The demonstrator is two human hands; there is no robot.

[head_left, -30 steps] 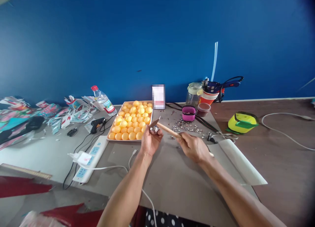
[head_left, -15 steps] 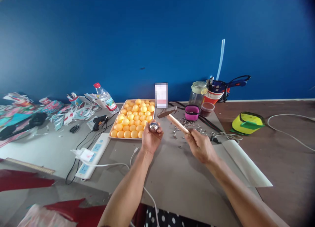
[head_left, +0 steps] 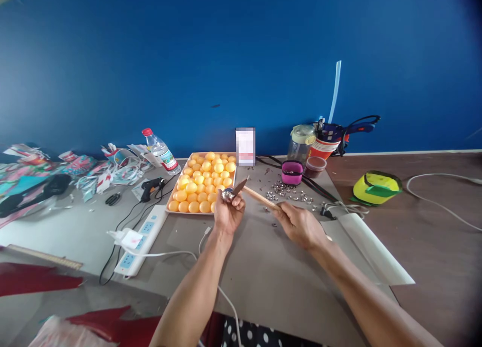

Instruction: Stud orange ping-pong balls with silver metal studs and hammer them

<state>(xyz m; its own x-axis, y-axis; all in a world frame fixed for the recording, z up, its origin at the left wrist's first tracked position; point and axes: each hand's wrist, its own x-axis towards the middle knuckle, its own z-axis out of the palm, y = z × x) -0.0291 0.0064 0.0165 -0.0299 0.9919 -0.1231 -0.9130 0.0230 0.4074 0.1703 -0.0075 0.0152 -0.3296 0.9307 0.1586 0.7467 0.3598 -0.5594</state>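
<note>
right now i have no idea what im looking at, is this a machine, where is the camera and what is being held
No machine here: these are a person's two bare hands, seen by a camera worn on the head, looking forward and down. The left hand cups a shiny silvery ball. The right hand grips a wooden-handled hammer, its head right by the ball; whether they touch is hard to tell.

On the grey table sits a tray of orange balls, with a water bottle and a power strip to its left. To its right, small metal pieces lie scattered near a purple container.
</note>
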